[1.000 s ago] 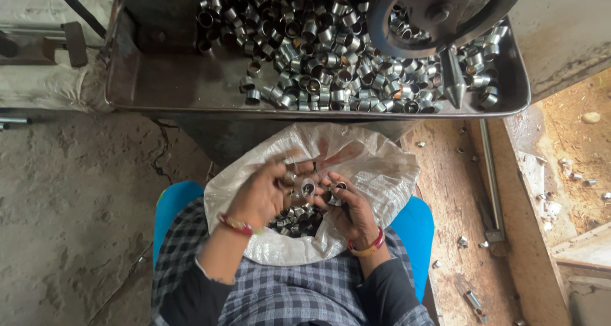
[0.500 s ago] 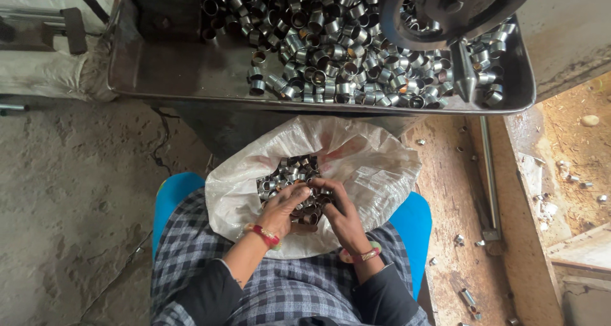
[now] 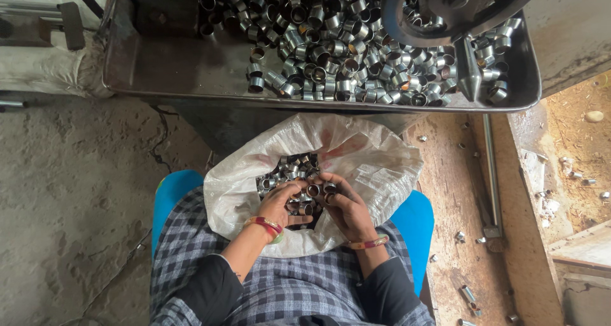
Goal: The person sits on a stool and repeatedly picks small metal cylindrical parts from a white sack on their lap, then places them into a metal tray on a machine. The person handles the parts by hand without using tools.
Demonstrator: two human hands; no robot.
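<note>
A white woven sack [image 3: 375, 167] lies open on my lap, holding several short metal rings [image 3: 289, 170]. My left hand [image 3: 280, 205] and my right hand [image 3: 344, 208] are cupped together inside the sack's mouth, with a heap of the rings gathered between their fingers. Both wrists carry bangles. Above the sack a metal tray [image 3: 184, 71] holds a large pile of the same rings [image 3: 344, 46].
A dark machine wheel [image 3: 445, 7] and a pointed metal cone [image 3: 468, 77] hang over the tray's right part. I sit on a blue stool [image 3: 172, 192]. Wooden boards [image 3: 464, 198] with scattered rings lie at right; a concrete floor [image 3: 70, 192] at left.
My hands were apart in the sack a second ago. They have since come together and scooped up a heap of rings, and the view has shifted slightly closer.
</note>
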